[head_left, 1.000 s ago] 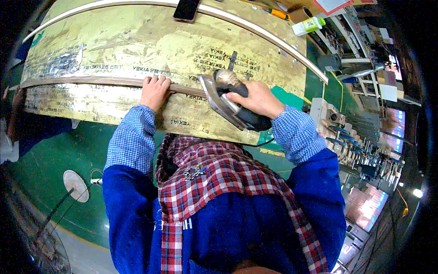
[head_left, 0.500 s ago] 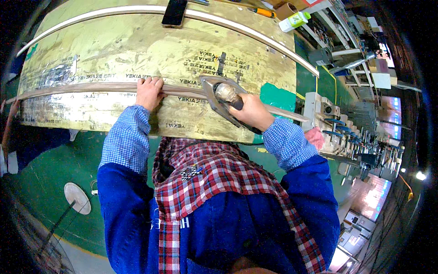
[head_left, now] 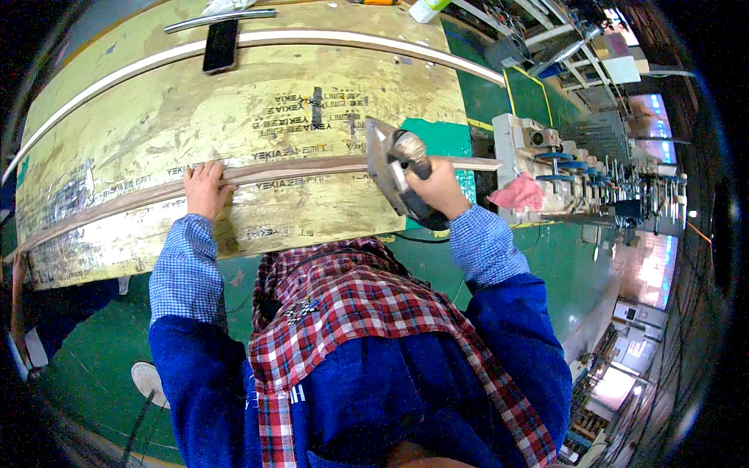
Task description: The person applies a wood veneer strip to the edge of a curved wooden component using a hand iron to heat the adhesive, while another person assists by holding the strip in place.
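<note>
My right hand [head_left: 437, 187] is closed round the handle of an electric iron [head_left: 382, 168], which stands across a long, narrow wood-toned strip [head_left: 292, 166]. The strip runs from side to side along the worktable, and its right end reaches past the table edge. My left hand [head_left: 206, 189] grips the strip to the left of the iron, fingers over its far side and thumb at the right. The iron's soleplate rests at the strip; its underside is hidden. Beneath lies the worn yellow tabletop [head_left: 312, 210], with a green patch [head_left: 449, 136] beyond the iron.
Farther back lies a second long strip with a white face [head_left: 343, 37], a black phone [head_left: 221, 47] against it and a metal tube [head_left: 218, 21] behind. A machine [head_left: 519, 148] with a pink cloth [head_left: 519, 193] stands at the right. Another person's leg [head_left: 74, 312] shows at left.
The iron has slid right along the strip in my right hand, nearer the green patch. My left hand stays on the strip at about the same place. The whole view has shifted.
</note>
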A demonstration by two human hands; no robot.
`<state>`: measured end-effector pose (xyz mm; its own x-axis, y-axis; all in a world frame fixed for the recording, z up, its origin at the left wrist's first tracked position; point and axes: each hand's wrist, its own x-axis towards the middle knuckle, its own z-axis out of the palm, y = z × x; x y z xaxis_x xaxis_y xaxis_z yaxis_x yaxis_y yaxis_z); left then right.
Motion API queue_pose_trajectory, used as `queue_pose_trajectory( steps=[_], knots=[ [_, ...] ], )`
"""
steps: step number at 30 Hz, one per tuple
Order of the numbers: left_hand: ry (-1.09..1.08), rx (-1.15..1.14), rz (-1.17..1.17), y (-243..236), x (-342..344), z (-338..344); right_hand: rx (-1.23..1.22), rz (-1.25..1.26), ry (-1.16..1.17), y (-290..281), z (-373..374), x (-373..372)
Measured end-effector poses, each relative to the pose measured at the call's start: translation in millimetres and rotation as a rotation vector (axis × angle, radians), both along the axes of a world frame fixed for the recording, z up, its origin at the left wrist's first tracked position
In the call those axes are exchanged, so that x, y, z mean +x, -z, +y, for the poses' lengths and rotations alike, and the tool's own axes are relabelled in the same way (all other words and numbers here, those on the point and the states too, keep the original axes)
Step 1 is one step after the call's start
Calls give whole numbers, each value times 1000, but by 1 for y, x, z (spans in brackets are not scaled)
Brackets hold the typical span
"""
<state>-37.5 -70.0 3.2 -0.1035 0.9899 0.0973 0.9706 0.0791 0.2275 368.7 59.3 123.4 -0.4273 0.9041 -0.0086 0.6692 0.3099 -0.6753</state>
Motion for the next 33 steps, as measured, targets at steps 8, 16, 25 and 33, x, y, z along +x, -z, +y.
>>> queue_pose_trajectory(
  steps=[8, 16, 25, 33],
  knots=[
    [8, 86, 54, 0, 4, -5, -399, 59, 468, -14, 50, 120],
    [-9, -68, 89, 2, 1, 0, -437, 433, 949, 10, 79, 215],
    [23, -124, 21, -1, -9, 7, -114, 137, 433, 9, 59, 127],
    [34, -198, 33, -5, -8, 19, 128, -225, 39, 13, 46, 84]
  ],
)
